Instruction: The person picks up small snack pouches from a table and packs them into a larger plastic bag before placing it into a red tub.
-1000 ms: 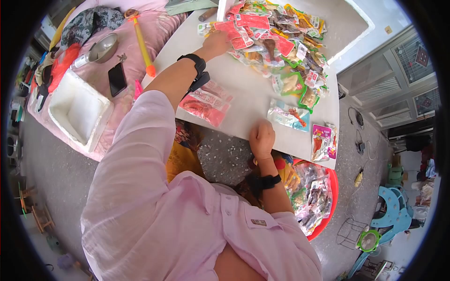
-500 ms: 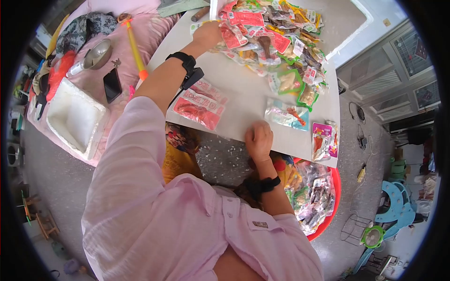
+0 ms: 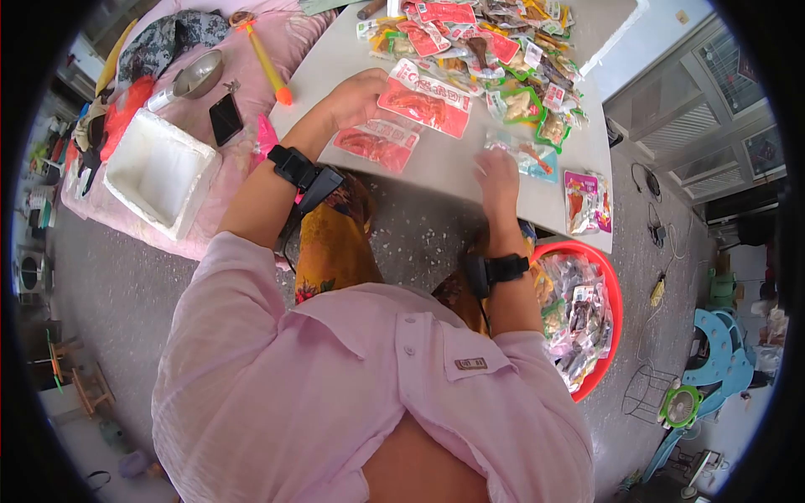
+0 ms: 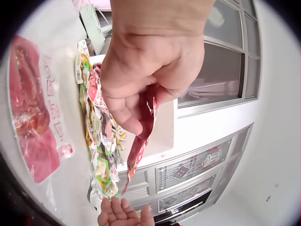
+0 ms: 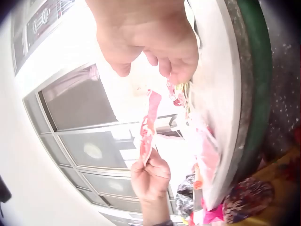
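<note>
My left hand (image 3: 356,99) pinches one end of a flat red-and-clear food packet (image 3: 429,102), held above the table. Edge-on, the same packet (image 4: 140,148) hangs from the thumb and fingers in the left wrist view. My right hand (image 3: 500,178), slightly blurred, is raised near the table's front edge with nothing in it. Its fingers are loosely spread in the right wrist view, apart from the packet (image 5: 147,125). A similar red packet (image 3: 379,149) lies flat on the table below my left hand. A light-blue packet (image 3: 528,158) lies just beyond my right hand.
A heap of mixed food packets (image 3: 478,46) covers the table's (image 3: 323,75) far side. Purple packets (image 3: 587,203) lie at the right corner. A red tub (image 3: 615,310) full of packets stands below. On the pink bed are a foam box (image 3: 159,172) and a phone (image 3: 225,120).
My left hand has come back from the heap toward me, now holding a red packet. My right hand has lifted from the table edge and moved slightly right and forward.
</note>
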Demonstrator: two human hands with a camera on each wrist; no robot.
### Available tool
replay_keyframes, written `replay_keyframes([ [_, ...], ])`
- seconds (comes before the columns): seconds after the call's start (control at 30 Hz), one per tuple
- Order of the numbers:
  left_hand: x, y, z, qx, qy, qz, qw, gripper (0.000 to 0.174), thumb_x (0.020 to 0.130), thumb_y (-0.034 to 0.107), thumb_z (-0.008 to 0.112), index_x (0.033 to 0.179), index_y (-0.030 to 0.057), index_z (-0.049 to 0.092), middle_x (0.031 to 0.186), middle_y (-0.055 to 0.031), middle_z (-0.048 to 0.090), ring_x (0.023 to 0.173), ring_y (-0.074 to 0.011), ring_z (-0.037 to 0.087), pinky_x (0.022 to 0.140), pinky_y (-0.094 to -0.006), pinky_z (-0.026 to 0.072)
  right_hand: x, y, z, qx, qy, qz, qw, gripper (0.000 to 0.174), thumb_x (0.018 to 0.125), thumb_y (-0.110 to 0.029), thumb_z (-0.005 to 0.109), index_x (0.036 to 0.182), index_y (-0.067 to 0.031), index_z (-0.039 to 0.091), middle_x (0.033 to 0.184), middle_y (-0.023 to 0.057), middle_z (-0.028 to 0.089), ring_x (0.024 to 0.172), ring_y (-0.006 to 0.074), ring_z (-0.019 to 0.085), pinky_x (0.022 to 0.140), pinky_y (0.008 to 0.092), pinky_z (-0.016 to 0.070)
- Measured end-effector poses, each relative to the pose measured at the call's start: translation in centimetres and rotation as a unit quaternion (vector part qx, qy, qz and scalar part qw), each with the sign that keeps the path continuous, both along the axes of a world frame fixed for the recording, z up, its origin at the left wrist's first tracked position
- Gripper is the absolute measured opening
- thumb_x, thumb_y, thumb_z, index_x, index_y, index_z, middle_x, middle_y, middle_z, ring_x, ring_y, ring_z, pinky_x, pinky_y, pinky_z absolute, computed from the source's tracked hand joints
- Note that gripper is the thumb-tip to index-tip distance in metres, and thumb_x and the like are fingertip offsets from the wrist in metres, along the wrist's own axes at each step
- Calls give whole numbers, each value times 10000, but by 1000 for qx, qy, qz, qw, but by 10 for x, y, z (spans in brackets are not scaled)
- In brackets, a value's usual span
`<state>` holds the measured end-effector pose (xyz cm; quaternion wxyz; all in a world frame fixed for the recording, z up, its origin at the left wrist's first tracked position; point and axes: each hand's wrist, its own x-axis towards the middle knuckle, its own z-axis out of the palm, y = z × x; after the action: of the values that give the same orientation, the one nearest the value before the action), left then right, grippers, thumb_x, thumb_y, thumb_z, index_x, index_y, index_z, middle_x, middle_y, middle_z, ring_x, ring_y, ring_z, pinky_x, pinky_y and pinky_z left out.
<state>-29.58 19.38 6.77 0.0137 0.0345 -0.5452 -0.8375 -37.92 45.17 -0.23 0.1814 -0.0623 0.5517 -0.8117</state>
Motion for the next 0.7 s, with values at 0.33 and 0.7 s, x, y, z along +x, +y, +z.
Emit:
replay_keyframes([
  [0.33,36,70,-23,46,-42,-35,997,149,762,106,465,892,37,450,886,-67,492,752,-174,512,648,-336,466,9,25,-4,-96,-117,199,968,143,815,-99,473,948,-49,458,884,79,558,705,153,573,526,237,474],
  [0.7,24,88,-62,-742,60,235,624,402,678,286,563,997,48,516,1015,-126,508,995,-292,437,829,-381,366,23,58,-13,-79,-81,41,993,161,812,-60,438,967,-29,470,957,75,545,830,177,556,678,282,472],
])
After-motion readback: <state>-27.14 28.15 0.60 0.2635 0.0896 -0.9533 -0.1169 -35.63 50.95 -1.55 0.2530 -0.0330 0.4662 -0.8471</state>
